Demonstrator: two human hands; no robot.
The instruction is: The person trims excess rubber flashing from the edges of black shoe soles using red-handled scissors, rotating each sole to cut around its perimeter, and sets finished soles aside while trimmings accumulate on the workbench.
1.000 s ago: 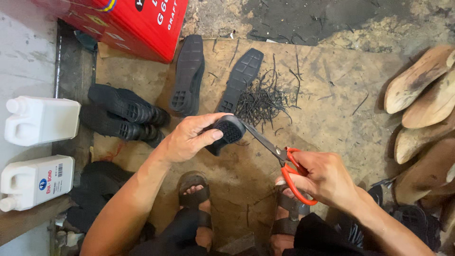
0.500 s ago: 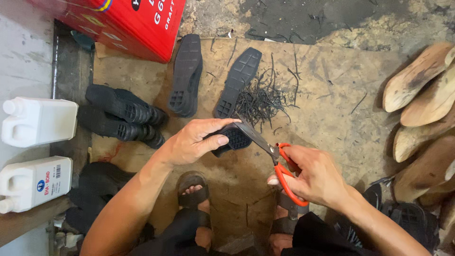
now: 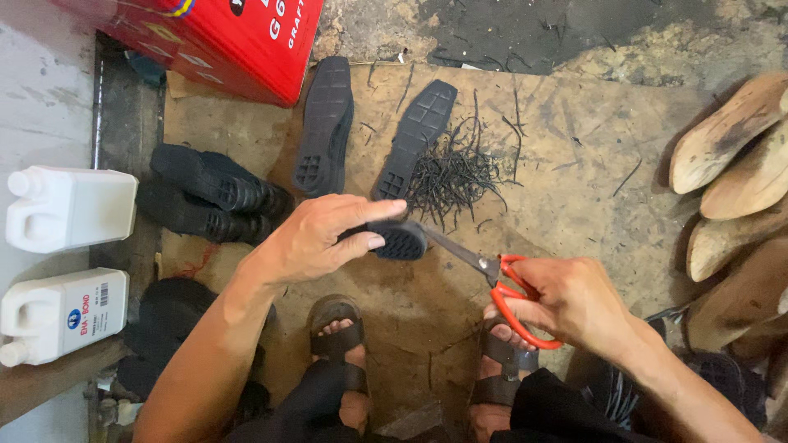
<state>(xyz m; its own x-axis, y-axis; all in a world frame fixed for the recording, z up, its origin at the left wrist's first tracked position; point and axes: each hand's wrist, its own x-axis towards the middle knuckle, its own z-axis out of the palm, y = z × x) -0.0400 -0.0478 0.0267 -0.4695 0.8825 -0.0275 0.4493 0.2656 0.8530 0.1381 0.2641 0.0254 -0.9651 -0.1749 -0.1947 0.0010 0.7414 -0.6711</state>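
Black rubber sole (image 3: pixel 400 240) looks light and bendy; left hand (image 3: pixel 316 238) pinches its heel end, right hand (image 3: pixel 574 302) grips orange-handled scissors (image 3: pixel 492 279).

The left hand (image 3: pixel 316 238) covers most of the black sole (image 3: pixel 396 240) it grips, so only the sole's treaded end shows. The scissors' (image 3: pixel 492 283) blade tips vanish behind that sole, and the right hand (image 3: pixel 574 303) hides part of the orange handles. The red box (image 3: pixel 238 41) is cut off by the top edge, and the wooden lasts (image 3: pixel 730 156) by the right edge. Both forearms and the sandalled feet (image 3: pixel 338 340) run out at the bottom edge. The dark heap (image 3: pixel 168 328) at lower left is too shadowed to tell.
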